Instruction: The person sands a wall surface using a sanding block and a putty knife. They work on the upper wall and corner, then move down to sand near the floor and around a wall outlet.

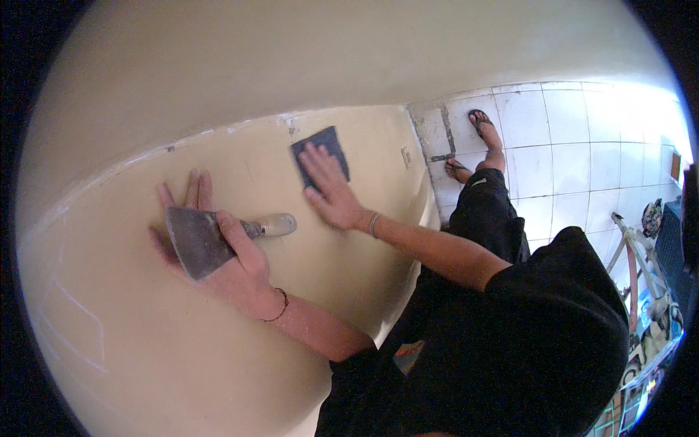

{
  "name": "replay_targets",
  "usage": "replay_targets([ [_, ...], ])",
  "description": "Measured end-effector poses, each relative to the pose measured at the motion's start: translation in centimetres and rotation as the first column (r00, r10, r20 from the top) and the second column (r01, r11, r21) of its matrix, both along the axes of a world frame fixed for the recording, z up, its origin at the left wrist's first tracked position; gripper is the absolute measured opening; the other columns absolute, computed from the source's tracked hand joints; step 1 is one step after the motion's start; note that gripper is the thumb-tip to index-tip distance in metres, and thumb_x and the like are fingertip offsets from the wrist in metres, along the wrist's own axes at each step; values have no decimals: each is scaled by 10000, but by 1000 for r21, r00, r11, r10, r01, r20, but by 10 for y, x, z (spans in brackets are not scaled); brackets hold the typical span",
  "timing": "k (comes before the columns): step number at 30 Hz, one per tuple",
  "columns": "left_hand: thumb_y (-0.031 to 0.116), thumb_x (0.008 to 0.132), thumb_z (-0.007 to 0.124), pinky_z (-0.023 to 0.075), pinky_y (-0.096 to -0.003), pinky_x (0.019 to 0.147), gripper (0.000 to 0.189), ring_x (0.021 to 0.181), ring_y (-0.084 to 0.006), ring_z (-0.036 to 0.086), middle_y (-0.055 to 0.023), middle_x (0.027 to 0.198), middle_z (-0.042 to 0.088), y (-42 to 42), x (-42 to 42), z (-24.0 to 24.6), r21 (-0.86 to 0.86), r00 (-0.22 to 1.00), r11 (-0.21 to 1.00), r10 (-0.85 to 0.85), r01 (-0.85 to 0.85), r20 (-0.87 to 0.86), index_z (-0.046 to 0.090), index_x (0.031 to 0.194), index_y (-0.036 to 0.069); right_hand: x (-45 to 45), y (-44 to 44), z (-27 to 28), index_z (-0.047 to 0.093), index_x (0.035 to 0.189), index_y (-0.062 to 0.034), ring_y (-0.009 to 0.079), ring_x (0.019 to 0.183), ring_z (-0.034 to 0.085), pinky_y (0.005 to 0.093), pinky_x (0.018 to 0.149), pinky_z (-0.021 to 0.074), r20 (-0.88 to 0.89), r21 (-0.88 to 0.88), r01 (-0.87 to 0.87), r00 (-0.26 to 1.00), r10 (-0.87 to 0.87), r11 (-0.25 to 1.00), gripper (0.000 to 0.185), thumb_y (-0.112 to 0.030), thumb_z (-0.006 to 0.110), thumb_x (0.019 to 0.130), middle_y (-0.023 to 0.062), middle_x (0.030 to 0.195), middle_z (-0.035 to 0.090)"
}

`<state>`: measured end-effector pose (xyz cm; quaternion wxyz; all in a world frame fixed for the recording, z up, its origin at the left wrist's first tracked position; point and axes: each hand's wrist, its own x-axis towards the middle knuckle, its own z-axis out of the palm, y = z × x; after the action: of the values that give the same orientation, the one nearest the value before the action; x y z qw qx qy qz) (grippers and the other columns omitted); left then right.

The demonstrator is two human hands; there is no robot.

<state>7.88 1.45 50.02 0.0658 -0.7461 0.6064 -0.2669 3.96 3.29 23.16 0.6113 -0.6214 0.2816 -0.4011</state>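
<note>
My left hand (240, 284) holds a putty knife (199, 243) with a broad, dull metal blade, the thumb pressing across it. Its blade covers part of my fingers, and the pale handle (278, 224) sticks out past the thumb. Fingers of that hand are spread by the beige wall (262, 175). Flat under my right hand (333, 196) is a dark sheet that looks like sandpaper (334, 143), pressed against the wall near the corner. The right fingers are slightly blurred.
A chipped seam (170, 148) runs along the wall corner. Low on the wall sits a small socket plate (406, 157). My feet in flip-flops stand on white floor tiles (524, 120). A metal stand (636, 246) and cluttered items are at far right. Pale lines (82, 306) mark the wall.
</note>
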Motion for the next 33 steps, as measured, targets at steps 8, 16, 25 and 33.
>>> replay_targets([
  [8,339,1038,373,117,-503,1261,487,1444,-286,479,-44,1316,707,7,1,4,-32,1000,999,8,-7,3,680,1302,70,17,-2,42,230,1634,-78,492,1553,98,549,1265,91,-28,78,0,1000,2,997,658,-411,361,1081,198,1709,148],
  [16,282,1010,417,115,-511,1267,448,1442,-298,479,-82,1305,707,-11,-8,6,-47,995,997,-72,69,-71,692,1269,41,22,-40,36,266,1614,-27,412,1563,152,456,1278,119,-161,227,133,982,-97,965,637,-381,350,1091,187,1698,199],
  [25,282,1012,414,145,-519,1256,455,1430,-322,489,-114,1306,703,-18,-16,3,-130,966,983,-153,127,-208,689,1257,16,24,-64,18,362,1586,-76,426,1517,278,538,1237,218,-233,196,262,949,-214,945,600,-361,434,1063,169,1677,278],
  [33,269,999,398,162,-529,1249,465,1416,-332,503,-130,1301,701,-6,-22,9,-127,965,989,-107,78,-240,682,1255,4,15,-63,50,291,1627,-129,404,1527,244,567,1224,204,-113,159,139,986,-122,977,647,-414,420,1061,110,1712,206],
])
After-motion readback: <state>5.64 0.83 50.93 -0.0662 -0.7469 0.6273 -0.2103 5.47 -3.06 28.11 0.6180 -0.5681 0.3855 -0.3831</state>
